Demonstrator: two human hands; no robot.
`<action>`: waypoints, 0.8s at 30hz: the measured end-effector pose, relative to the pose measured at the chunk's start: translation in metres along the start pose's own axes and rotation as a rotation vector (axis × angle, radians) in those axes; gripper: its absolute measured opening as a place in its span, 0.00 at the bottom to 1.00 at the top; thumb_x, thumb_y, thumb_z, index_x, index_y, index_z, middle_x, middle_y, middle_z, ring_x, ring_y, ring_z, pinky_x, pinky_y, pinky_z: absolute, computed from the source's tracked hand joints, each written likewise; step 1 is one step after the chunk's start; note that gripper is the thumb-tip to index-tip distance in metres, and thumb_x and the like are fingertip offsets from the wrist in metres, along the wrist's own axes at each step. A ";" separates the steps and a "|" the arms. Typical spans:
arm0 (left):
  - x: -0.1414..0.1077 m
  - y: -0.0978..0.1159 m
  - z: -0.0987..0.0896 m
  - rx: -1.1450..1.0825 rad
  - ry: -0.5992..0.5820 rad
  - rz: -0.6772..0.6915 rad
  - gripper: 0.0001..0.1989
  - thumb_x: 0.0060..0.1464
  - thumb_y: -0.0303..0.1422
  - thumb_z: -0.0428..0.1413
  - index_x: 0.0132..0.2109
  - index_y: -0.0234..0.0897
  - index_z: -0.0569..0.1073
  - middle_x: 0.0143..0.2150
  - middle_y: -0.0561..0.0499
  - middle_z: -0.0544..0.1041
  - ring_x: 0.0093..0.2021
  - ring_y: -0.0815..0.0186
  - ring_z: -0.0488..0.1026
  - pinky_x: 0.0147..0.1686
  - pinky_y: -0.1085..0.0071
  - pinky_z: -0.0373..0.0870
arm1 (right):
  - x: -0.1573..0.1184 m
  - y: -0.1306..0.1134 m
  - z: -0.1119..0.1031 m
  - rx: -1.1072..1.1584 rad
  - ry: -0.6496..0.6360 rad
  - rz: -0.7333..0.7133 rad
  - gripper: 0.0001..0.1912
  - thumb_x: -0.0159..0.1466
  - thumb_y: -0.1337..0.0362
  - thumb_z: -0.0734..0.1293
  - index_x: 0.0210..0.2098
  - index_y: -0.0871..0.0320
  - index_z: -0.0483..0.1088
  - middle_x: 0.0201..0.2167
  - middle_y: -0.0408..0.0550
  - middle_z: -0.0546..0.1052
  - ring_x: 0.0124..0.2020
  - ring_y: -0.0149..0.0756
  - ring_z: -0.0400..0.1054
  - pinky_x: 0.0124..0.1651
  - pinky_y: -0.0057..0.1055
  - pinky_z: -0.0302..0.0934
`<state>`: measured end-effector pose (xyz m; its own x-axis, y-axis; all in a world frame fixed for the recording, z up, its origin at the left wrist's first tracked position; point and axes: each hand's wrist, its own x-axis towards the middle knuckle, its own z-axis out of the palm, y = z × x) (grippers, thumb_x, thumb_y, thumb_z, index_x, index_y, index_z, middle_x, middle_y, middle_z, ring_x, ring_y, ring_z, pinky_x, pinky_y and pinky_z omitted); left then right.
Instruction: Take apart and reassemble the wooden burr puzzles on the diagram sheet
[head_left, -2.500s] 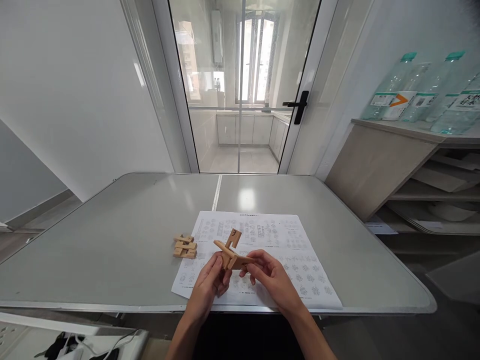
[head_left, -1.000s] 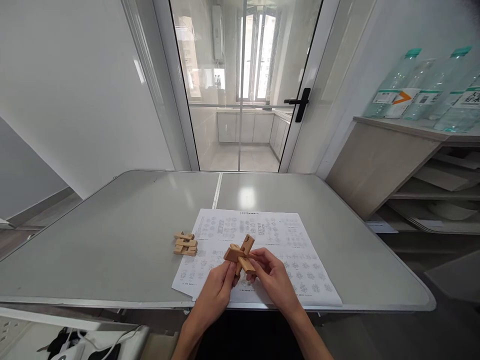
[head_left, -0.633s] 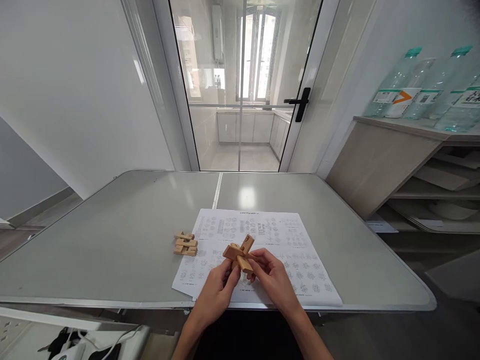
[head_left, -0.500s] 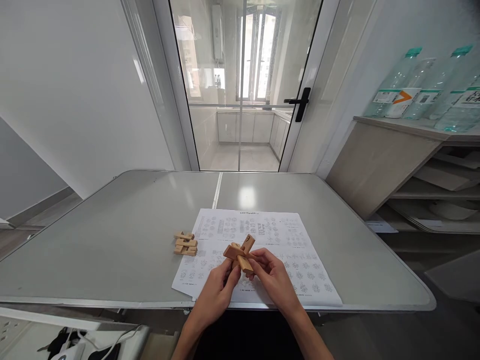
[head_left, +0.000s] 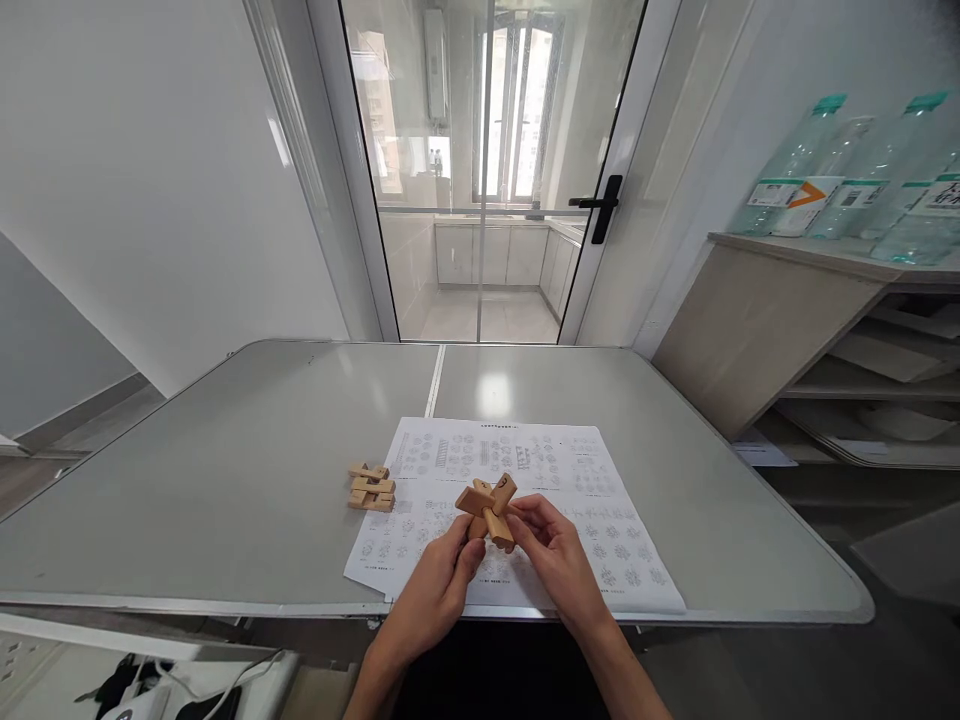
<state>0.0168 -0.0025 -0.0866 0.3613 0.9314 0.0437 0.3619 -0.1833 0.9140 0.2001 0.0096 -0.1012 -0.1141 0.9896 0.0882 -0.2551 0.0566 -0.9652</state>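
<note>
Between my two hands is a wooden burr puzzle [head_left: 493, 508], several notched sticks crossing one another, held just above the printed sheet. My left hand [head_left: 441, 580] pinches it from the lower left, thumb and fingers closed on a stick. From the right, my right hand [head_left: 553, 555] grips another stick end with its fingertips. The inner joints of the puzzle are hidden. A few loose notched wooden pieces [head_left: 371, 488] lie stacked to the left, partly on the edge of the paper. Rows of small assembly diagrams cover the instruction sheet [head_left: 626, 520] under my hands.
The grey table [head_left: 225, 480] has a metal rim and a seam across it. Behind it stands a glass door with a black handle [head_left: 604, 208]. On the right, a shelf unit [head_left: 780, 320] carries plastic bottles [head_left: 791, 170]. Cables [head_left: 225, 690] lie at lower left.
The burr puzzle has shifted slightly right and turned a little in my hands. Both hands keep their hold; the loose pieces and sheet have not moved.
</note>
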 end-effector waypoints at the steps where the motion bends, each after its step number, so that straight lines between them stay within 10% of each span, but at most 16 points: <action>1: 0.000 0.001 0.000 0.000 -0.001 -0.003 0.17 0.74 0.45 0.43 0.43 0.39 0.68 0.35 0.52 0.70 0.34 0.64 0.64 0.35 0.70 0.62 | 0.000 0.000 0.000 0.002 0.006 0.000 0.15 0.68 0.49 0.73 0.40 0.55 0.75 0.36 0.46 0.81 0.35 0.37 0.73 0.40 0.33 0.68; 11: 0.001 0.011 -0.001 -0.027 -0.010 -0.020 0.19 0.72 0.44 0.47 0.60 0.38 0.70 0.40 0.50 0.73 0.38 0.62 0.67 0.43 0.67 0.65 | 0.002 -0.002 -0.006 -0.036 0.079 0.005 0.18 0.65 0.47 0.74 0.41 0.55 0.76 0.37 0.47 0.81 0.34 0.36 0.73 0.39 0.32 0.70; 24: -0.002 0.007 0.001 0.000 0.034 -0.109 0.28 0.71 0.49 0.49 0.69 0.39 0.66 0.33 0.55 0.67 0.34 0.65 0.63 0.36 0.70 0.62 | 0.034 -0.005 -0.102 -0.123 0.561 0.100 0.24 0.55 0.47 0.80 0.41 0.58 0.79 0.34 0.47 0.84 0.35 0.38 0.78 0.40 0.29 0.75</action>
<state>0.0201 -0.0057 -0.0807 0.2909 0.9558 -0.0424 0.3971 -0.0803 0.9143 0.2956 0.0568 -0.1181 0.4025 0.9081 -0.1157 -0.1516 -0.0585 -0.9867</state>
